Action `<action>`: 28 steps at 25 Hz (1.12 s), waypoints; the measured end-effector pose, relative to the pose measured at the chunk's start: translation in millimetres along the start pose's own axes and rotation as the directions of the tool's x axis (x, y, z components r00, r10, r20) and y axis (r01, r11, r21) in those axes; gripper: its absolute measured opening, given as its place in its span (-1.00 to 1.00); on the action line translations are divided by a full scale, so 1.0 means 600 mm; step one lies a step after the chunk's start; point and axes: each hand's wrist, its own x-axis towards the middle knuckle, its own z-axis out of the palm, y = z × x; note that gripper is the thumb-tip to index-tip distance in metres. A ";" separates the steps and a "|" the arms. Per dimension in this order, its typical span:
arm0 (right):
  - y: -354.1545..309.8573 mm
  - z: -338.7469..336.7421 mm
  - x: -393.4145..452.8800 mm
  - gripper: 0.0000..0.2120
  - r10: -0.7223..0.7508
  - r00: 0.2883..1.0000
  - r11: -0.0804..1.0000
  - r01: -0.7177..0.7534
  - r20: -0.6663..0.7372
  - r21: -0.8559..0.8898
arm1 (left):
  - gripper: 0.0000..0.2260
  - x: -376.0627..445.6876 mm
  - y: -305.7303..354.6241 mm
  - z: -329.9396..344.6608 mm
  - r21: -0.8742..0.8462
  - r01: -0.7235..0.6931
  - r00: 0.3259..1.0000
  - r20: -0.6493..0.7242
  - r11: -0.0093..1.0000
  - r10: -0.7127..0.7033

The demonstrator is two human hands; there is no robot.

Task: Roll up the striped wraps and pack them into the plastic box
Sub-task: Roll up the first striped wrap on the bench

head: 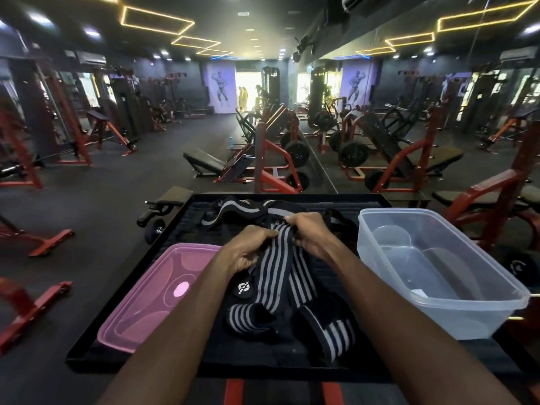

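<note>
A black wrap with grey stripes (276, 273) lies on the black table (163, 247), its near end trailing in loose folds toward me. My left hand (248, 249) and my right hand (309, 232) both grip its far end, fingers curled around the fabric. A second striped wrap (233, 210) lies unrolled across the far part of the table. The clear plastic box (438, 287) stands open on the right with no wrap in it.
A pink lid (152, 293) lies flat on the table's left side. Beyond the table are weight benches, red-framed machines, weight plates and a mirror wall. A dumbbell (155, 229) sits on the floor by the far left corner.
</note>
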 end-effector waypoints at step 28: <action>0.069 -0.031 0.020 -0.83 -0.281 0.952 0.955 0.264 0.121 0.137 | -0.82 0.065 -0.053 -0.008 -0.241 -0.396 0.918 -0.082 0.886 0.388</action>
